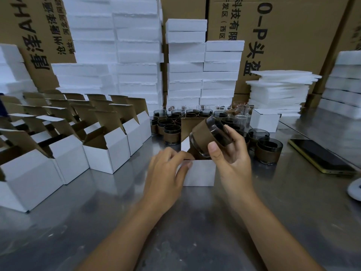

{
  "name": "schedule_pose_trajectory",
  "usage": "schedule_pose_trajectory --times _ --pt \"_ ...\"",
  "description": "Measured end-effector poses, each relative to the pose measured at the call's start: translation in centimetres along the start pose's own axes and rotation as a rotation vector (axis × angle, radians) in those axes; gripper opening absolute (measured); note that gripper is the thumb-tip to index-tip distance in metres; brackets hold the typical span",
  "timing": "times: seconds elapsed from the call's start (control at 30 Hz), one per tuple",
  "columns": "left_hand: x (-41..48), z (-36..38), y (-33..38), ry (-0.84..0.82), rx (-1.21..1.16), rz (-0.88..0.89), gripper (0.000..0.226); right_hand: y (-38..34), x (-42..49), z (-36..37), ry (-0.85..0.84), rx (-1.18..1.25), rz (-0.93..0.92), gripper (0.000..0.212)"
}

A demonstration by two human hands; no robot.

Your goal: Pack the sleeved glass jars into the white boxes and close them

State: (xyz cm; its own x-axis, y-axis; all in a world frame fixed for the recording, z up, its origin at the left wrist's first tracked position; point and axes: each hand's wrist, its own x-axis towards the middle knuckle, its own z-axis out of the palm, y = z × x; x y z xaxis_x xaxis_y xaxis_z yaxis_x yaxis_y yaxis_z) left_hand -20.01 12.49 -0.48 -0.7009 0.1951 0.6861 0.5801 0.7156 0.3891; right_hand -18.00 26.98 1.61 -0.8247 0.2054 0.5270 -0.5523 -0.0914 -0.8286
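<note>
Sleeved jar [210, 136] tilts over the open white box [200, 173], gripped by the right hand [233, 153]; the left hand [168, 173] pinches the box's rim.

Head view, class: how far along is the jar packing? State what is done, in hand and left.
Done: one closed white box stands at the back. In hand: the right hand holds a tilted sleeved jar over the open box that the left hand grips. Left: many standing jars remain unpacked, and rows of open boxes wait at the left.
</note>
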Motion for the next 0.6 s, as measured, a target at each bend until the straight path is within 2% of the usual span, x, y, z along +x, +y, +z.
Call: schedule_pose_trajectory --times 0.2,0.47,0.53,0.6 --pt "-0.21 -0.19 0.81 -0.034 -0.07 0.106 0.015 0.03 0.16 0.05 -0.02 -0.005 -0.038 0.057" --pt "-0.21 -0.24 0.83 -0.012 -0.128 0.115 0.008 0.35 -0.02 -0.28 0.039 -0.221 -0.141 0.065" --pt "-0.2 -0.26 0.86 -0.005 -0.145 0.105 0.01 0.29 -0.03 -0.37 0.004 -0.297 -0.209 0.059" --pt "-0.18 -0.28 0.85 0.001 -0.164 0.091 0.011 0.34 -0.04 -0.42 -0.028 -0.432 -0.242 0.042"
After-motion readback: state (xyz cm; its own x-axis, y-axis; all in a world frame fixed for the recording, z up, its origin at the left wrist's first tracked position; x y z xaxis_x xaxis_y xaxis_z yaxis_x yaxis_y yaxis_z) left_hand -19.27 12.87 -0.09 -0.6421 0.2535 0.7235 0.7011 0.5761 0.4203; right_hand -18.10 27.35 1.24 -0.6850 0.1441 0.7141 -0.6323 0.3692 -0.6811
